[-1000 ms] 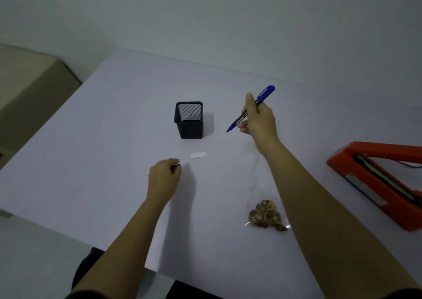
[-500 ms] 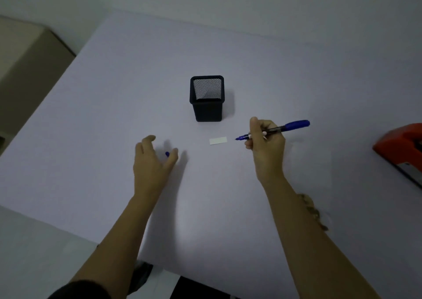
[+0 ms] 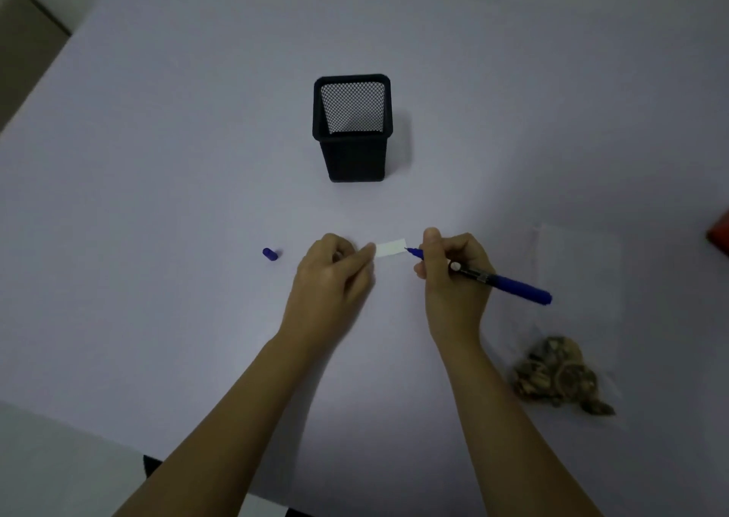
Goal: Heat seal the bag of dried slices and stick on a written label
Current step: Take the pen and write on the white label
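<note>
Nearest, both bare forearms rise from the lower edge of the pale table [image 3: 157, 200]. To the right, the clear bag [image 3: 572, 279] is hard to make out, only faint edges showing, with the dried slices [image 3: 558, 374] a blurred brown heap in its near end. The left hand [image 3: 331, 275] is loosely curled, and one fingertip presses the left end of the small white label [image 3: 390, 248]; half a second ago it hovered spread and apart from the strip. The right hand [image 3: 453, 279] grips the blue pen [image 3: 509, 283] in closed fingers, with the tip at the label's right edge, closer than before. The pen cap [image 3: 270, 254] lies bare, left of the hand. Beyond stands the black mesh holder [image 3: 353, 153]. The red sealer [image 3: 720, 236] is cut off to a sliver at the right edge.
</note>
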A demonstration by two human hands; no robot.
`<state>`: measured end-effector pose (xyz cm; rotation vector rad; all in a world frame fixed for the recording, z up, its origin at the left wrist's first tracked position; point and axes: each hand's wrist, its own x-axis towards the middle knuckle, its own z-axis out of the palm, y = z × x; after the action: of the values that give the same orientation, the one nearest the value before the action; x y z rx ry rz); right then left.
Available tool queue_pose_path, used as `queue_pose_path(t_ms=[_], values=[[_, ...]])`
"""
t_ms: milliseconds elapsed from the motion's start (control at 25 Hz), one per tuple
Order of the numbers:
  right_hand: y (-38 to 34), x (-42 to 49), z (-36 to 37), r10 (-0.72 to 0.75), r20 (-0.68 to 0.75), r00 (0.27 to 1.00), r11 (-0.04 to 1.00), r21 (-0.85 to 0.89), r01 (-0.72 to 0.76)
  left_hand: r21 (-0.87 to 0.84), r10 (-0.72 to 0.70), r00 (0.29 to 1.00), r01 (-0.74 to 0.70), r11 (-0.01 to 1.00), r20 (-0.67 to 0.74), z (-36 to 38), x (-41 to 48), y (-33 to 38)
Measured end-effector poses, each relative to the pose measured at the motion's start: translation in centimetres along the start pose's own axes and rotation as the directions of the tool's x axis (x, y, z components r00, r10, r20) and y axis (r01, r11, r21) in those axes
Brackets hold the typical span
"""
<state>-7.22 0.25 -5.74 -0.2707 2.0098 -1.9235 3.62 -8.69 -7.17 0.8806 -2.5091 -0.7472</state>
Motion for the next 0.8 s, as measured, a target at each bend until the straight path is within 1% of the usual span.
queue_pose_path(t_ms=[120, 200, 360, 480, 600, 800], values=[[0.1, 0.3, -0.1, -0.001, 0.05, 0.999, 1.0, 0.004, 0.001, -0.17, -0.126, 0.992, 0.119, 0.978, -0.03, -0.2, -0.7, 1.0], [0.2, 0.3, -0.2, 0.003, 0.074, 0.997, 1.0, 0.005, -0.003, -0.176, -0.106, 0.993, 0.096, 0.98, -0.048, -0.3, -0.7, 0.7], [0.5, 0.2, -0.2, -0.002, 0.096, 0.995, 1.0, -0.017, 0.004, -0.053, 0.07, 0.996, -0.073, 0.996, -0.048, -0.3, -0.5, -0.3], [0.7, 0.2, -0.1, -0.03, 0.12, 0.992, 0.996, -0.08, 0.04, 0.067, 0.207, 0.978, -0.209, 0.976, 0.035, -0.4, -0.2, -1.1], [0.8, 0.2, -0.2, -0.039, 0.114, 0.993, 0.996, -0.079, 0.048, 0.141, 0.231, 0.968, -0.244, 0.959, 0.099, -0.3, -0.3, -1.4], [1.1, 0.2, -0.1, -0.06, 0.113, 0.992, 0.995, -0.071, 0.068, 0.15, 0.19, 0.974, -0.208, 0.967, 0.126, -0.1, -0.3, -1.3]])
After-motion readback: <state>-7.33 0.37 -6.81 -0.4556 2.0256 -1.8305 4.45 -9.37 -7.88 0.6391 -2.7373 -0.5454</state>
